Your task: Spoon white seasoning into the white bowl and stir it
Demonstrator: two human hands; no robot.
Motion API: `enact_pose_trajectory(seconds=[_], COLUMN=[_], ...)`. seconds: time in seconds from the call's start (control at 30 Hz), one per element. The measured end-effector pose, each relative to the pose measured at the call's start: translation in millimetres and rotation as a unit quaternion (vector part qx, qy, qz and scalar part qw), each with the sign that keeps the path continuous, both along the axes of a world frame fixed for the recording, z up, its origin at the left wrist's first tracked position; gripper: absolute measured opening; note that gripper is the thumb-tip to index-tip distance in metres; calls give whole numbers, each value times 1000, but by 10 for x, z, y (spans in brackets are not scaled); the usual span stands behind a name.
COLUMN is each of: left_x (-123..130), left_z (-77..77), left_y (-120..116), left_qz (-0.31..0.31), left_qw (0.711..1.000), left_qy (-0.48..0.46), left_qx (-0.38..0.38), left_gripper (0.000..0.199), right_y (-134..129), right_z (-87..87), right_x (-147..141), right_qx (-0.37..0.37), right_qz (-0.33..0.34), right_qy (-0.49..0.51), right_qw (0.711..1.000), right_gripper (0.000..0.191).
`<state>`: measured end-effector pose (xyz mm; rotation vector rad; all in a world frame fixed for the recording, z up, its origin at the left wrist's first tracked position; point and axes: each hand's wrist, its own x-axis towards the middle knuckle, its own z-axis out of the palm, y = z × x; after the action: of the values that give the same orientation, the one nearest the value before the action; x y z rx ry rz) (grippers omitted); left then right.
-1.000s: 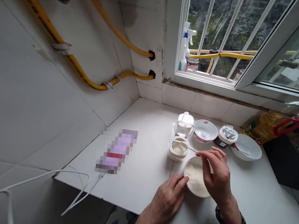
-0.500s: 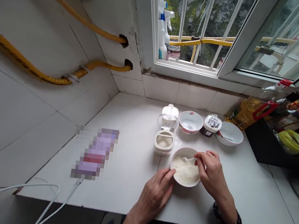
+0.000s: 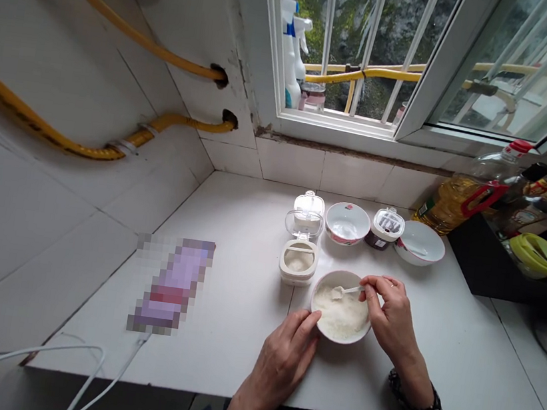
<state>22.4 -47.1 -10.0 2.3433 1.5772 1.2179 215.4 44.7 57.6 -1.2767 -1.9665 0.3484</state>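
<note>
A white bowl (image 3: 342, 341) stands on the counter, holding pale, powdery stuff (image 3: 343, 318). My left hand (image 3: 285, 349) grips its near left rim, thumb on the edge and fingers curled against the side. Between the thumb and fingers of my right hand (image 3: 391, 314) is the handle of a small white spoon (image 3: 352, 289). The spoon's head is over the left part of the powder; whether it touches the surface I cannot tell. Just behind and left of the bowl is a seasoning jar (image 3: 296, 277) with its lid raised and pale contents inside.
Along the back stand another white lidded jar (image 3: 309, 204), a floral bowl (image 3: 347, 224), a dark-filled jar (image 3: 387, 230) and a bowl with a spoon (image 3: 420, 243). An oil bottle (image 3: 448, 201) and black bottle rack (image 3: 482, 263) are right. A blurred purple object (image 3: 175, 283) with a white cable lies left.
The spoon's head now shows more plainly above the powder, and my right fingers have shifted slightly right along its handle. My left hand keeps its grip on the bowl. The view has moved slightly.
</note>
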Motion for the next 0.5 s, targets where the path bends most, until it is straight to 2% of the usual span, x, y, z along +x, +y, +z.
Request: enact_pose_trajectory(seconds=[0.23,0.4,0.5], left_x=[-5,-3,-2], left_z=[5,-4,-11], left_y=[-6,-2,1], left_qz=[-2,-2,-3], left_qw=[1000,1000,1000], left_qy=[-4,-1,-2], left_qx=[-6,-1,0], left_gripper=[39,39,38], right_y=[-3,23,44], right_z=[28,28,17], right_x=[-42,-10,2], right_qx=[-114,-214,-231], right_qz=[-27,-17,-10], right_qy=[93,223,278], right_qw=[989,951,932], right_gripper=[20,23,25])
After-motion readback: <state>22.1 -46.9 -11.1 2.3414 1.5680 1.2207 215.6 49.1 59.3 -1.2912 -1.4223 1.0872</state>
